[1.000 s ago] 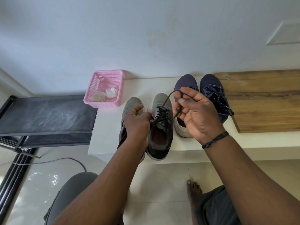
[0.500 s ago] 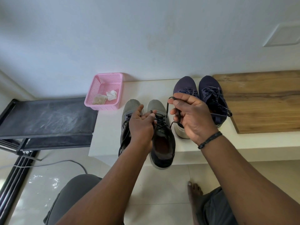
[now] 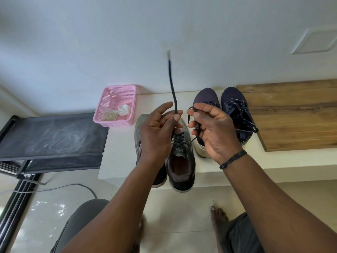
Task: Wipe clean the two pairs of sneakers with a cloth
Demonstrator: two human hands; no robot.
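The left hand (image 3: 156, 132) pinches one end of the black lace (image 3: 172, 84), which stands up above the fingers; the right hand (image 3: 213, 132) pinches the other end, fingers curled round it; both ends rise from the grey sneakers (image 3: 180, 157) on the white ledge (image 3: 118, 152) (navy sneakers (image 3: 235, 110) just beside); crumpled cloths (image 3: 124, 109) lie in the pink basket (image 3: 105, 106).

Wall (image 3: 91, 42): was plain white.
Floor (image 3: 173, 212): was pale shiny tiles.
Counter (image 3: 118, 152): was low and white.
Wooden board (image 3: 291, 115): lay on the counter.
Black rack (image 3: 51, 136): stood left.
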